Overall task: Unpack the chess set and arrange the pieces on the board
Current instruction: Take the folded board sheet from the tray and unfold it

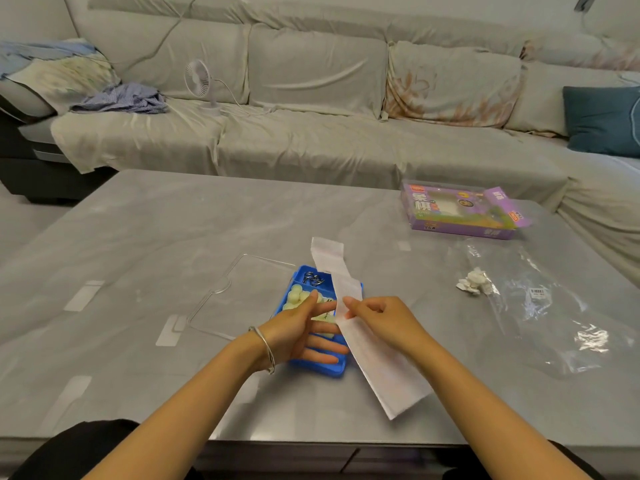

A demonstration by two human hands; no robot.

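Right hand (377,317) pinches the folded paper sheet (381,358) above the blue tray (322,370) of pale pieces (294,299); the left hand (298,337) has its fingers straight. The sheet is best unfolded gently, flat on the bench (173,237).

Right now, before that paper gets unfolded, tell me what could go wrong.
1. The folded paper, pinched by the right hand, crosses over the blue tray; unfolding it there could drag the tray and scatter the pale round pieces.
2. The left hand spreads over the open tray and might knock pieces out.
3. The clear lid beside the tray is hard to see, so a forearm could push it.
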